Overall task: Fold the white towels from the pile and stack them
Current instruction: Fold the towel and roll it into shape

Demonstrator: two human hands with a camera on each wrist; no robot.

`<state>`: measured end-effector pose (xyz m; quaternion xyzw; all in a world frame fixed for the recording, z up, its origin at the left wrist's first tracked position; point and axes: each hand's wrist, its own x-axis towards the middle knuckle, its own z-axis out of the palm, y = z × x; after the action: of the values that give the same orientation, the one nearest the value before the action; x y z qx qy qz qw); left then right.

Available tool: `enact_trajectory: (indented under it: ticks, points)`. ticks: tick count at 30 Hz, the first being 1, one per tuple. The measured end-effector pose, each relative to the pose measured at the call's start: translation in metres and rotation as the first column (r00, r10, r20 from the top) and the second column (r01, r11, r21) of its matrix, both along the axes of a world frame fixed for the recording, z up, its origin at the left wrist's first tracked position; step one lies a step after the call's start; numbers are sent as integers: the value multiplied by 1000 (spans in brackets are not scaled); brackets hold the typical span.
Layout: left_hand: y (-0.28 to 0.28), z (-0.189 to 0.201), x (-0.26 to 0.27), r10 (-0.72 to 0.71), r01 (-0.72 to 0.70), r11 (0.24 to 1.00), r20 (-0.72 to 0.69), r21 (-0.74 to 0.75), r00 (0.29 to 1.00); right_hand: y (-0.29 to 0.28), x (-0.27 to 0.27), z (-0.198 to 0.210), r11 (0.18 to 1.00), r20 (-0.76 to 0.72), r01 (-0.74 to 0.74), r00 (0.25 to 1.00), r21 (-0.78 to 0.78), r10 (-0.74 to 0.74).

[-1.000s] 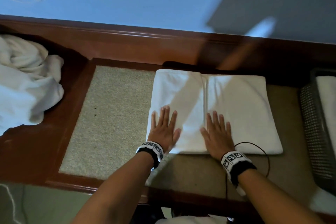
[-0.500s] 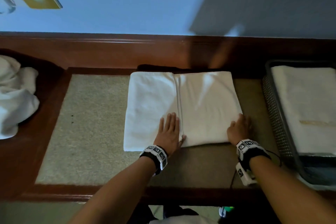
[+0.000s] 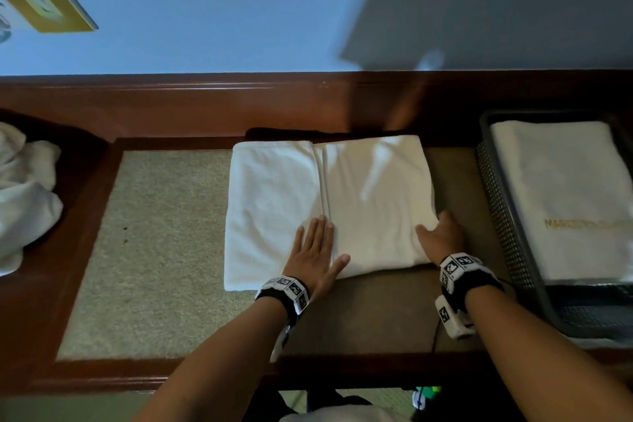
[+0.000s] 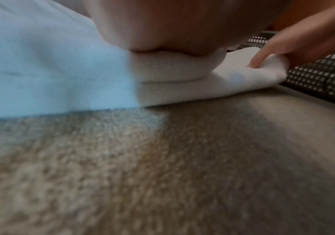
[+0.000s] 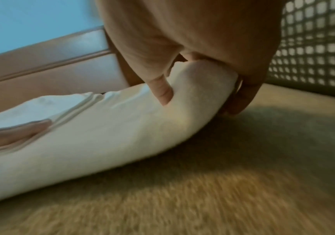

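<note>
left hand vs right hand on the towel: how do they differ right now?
The left hand lies flat on the towel, fingers straight, by the centre seam; the right hand curls round its right near corner, thumb on top, fingers beneath. Left presses down; right grips and lifts the edge. Both touch the same towel.

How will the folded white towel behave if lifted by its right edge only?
Probably floppy: the folded white towel bends upward where the right hand grips it. The loose flaps meeting at the centre would likely fall open unless the flat left hand supports them.
</note>
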<state>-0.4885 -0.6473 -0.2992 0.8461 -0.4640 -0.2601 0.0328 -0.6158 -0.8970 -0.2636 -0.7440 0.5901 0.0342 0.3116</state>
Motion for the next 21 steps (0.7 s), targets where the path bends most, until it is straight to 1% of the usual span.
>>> enact_trajectory:
  ticks: [3,5,7,8,9,10,11,12,13,14,15,16,18,19,21]
  points:
    - [3,1,2,64,-66,995,-28,-69,998,22,13,26,990,64,-116,991,-77,121]
    - [4,8,8,138,-148,975,-73,-163,988,40,25,45,962,77,-214,970,-171,229]
    - [6,20,15,245,-293,917,-198,-271,949,60,40,62,914,71,-313,937,-257,341]
    - [8,25,19,306,-395,866,-302,-306,903,70,49,69,889,75,-354,918,-290,390]
    - [11,31,24,369,-513,800,-418,-312,830,82,59,76,862,90,-394,893,-319,441]
    - [15,35,31,431,-635,719,-536,-283,726,94,69,81,830,107,-436,861,-349,497]
    - [19,38,39,474,-751,618,-652,-233,592,107,79,84,792,127,-480,820,-377,558]
    - [23,41,49,488,-851,502,-761,-156,427,120,89,87,750,136,-527,775,-401,617]
    - [28,45,58,475,-921,385,-844,-56,250,134,99,88,704,135,-576,726,-416,674]
    - [35,49,67,442,-956,289,-893,48,89,149,108,89,662,127,-621,682,-418,720]
    - [43,52,75,414,-968,216,-910,124,-24,165,116,87,622,120,-657,640,-425,759]
    - [52,53,83,403,-971,166,-911,173,-94,180,124,85,584,112,-695,599,-419,793]
    - [69,47,96,401,-968,99,-900,229,-172,209,136,78,515,113,-769,514,-379,850]
    - [77,43,101,397,-965,65,-893,256,-210,221,142,73,499,129,-802,485,-329,865]
    - [86,35,108,384,-953,13,-881,303,-275,231,147,63,520,178,-841,494,-150,851]
